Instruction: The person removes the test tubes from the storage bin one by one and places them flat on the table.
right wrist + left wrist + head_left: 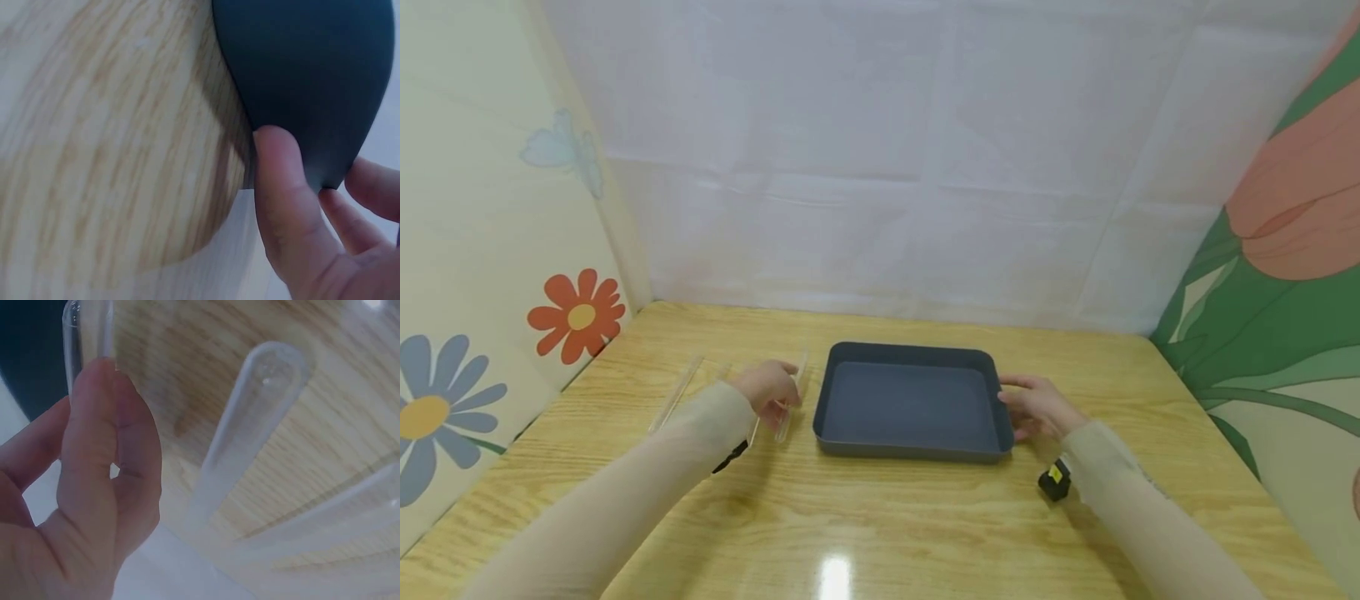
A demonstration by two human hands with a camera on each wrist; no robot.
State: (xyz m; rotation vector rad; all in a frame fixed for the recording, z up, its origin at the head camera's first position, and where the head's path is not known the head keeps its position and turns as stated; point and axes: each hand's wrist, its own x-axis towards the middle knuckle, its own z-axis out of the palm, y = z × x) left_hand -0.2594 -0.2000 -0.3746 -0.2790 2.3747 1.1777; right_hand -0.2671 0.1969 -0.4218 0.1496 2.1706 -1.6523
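My left hand (769, 390) pinches a clear test tube (89, 328) between thumb and fingers, just left of the dark blue-grey tray (912, 454). Its rounded end shows above the fingertips in the left wrist view. More clear tubes lie on the table beside that hand, among them one tube (253, 419) and another tube (337, 512); the left forearm partly covers them in the head view. At the tray's right side, my right hand (1036, 406) holds the wall, with the thumb on the outside and fingers at the rim. No object shows inside the tray.
The wooden table (880, 525) ends at a white cloth (880, 167) behind it. Flower-patterned panels stand at the left and right sides. A clear tube (676, 396) lies farthest left on the tabletop.
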